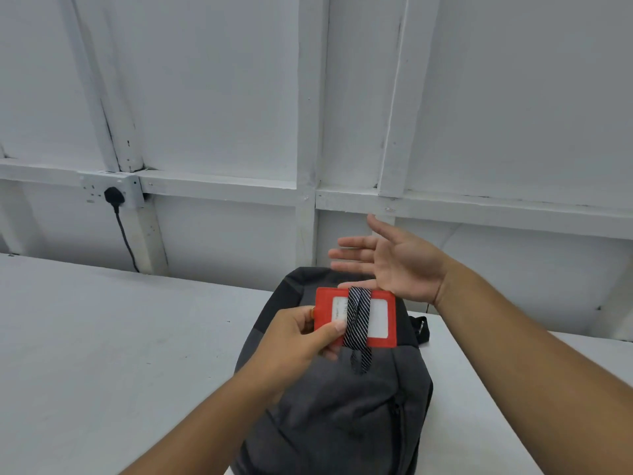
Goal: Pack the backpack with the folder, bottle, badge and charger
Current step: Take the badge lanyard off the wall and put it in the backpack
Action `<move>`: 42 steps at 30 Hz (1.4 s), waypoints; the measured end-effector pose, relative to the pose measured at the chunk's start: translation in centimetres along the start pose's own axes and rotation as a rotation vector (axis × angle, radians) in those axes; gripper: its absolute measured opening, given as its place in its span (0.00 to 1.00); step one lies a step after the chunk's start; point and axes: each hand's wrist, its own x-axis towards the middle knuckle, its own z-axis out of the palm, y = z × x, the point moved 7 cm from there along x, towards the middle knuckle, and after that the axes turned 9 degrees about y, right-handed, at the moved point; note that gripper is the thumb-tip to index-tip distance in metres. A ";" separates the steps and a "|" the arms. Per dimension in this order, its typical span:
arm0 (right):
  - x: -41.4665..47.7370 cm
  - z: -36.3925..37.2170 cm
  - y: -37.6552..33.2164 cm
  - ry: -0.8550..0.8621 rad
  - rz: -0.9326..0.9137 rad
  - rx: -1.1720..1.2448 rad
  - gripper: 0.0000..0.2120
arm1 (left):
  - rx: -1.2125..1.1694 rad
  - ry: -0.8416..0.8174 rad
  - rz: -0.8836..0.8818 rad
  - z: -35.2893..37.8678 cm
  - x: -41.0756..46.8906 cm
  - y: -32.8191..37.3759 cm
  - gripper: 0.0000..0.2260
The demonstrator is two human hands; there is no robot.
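Nearest: backpack (325,413) lying on the desk (102,337), no open compartment discernible. Above it, badge (376,317) pinched at its left edge by the left grip (298,339), striped lanyard (358,323) looped across and dangling. Right grip (390,265) spread flat, holding nothing, just behind. Expect snagging of the loose lanyard on a zip; expect slippage from so narrow a pinch. Gather lanyard before insertion.
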 end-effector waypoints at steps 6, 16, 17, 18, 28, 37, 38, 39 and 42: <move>-0.8 -0.5 5.1 -0.102 0.093 0.169 0.30 | -0.190 -0.006 -0.014 -0.2 -0.1 1.3 0.14; -2.9 2.3 10.5 -0.072 -0.124 0.614 0.25 | 0.015 0.343 0.258 -2.2 1.1 3.1 0.08; -3.2 2.5 10.5 -0.045 -0.151 0.599 0.22 | 0.035 0.353 0.302 -2.1 1.1 3.4 0.06; -3.2 2.6 10.5 0.003 -0.165 0.575 0.19 | 0.055 0.361 0.346 -2.0 1.0 3.6 0.06; -4.4 2.5 12.5 0.295 -0.112 0.550 0.13 | 0.588 0.408 1.123 -1.3 -1.0 3.9 0.10; -5.1 3.0 12.9 0.164 -0.055 0.627 0.22 | 0.872 0.279 1.279 -1.5 -0.9 0.5 0.15; -5.0 3.0 13.3 0.177 -0.057 0.599 0.21 | 0.882 0.255 1.267 -1.5 -0.9 0.2 0.17; -4.8 2.8 13.7 0.217 -0.069 0.544 0.19 | 0.891 0.224 1.249 -1.5 -0.9 -0.2 0.19; -4.1 1.6 14.3 0.349 -0.137 0.343 0.14 | 0.871 0.073 1.095 -1.0 -0.7 -1.2 0.22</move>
